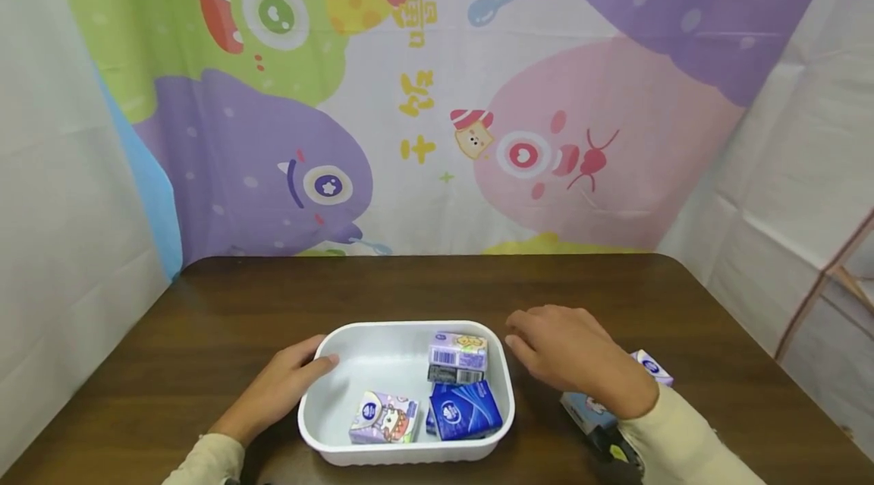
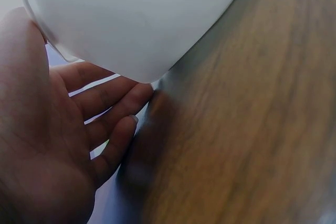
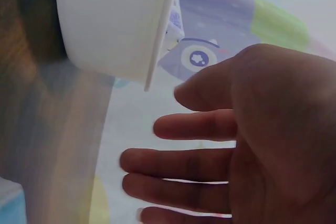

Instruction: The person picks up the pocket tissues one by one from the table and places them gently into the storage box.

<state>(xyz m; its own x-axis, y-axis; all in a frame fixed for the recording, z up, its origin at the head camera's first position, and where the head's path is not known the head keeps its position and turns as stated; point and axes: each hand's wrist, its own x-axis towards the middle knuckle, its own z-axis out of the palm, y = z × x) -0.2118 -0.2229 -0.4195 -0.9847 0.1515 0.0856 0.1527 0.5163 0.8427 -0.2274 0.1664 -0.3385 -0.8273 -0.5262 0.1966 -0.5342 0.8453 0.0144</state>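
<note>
A white plastic tub (image 1: 403, 453) stands on the table with several pocket tissue packs in it. A purple pack with a cartoon figure (image 1: 385, 418) lies near its front. Blue packs (image 1: 466, 410) are stacked at the front right, and another purple pack (image 1: 457, 351) sits behind them. My left hand (image 1: 287, 379) holds the tub's left side, thumb over the rim and fingers along the outer wall (image 2: 131, 24). Beside the tub's right rim my right hand (image 1: 567, 344) hovers with nothing in it, its fingers (image 3: 178, 163) extended and slightly spread.
Outside the tub on the right, a light blue pack (image 1: 589, 413) and a purple-white pack (image 1: 652, 366) are partly hidden by the right wrist. Behind the brown table (image 1: 410, 288) hangs a cartoon-printed curtain (image 1: 437, 204).
</note>
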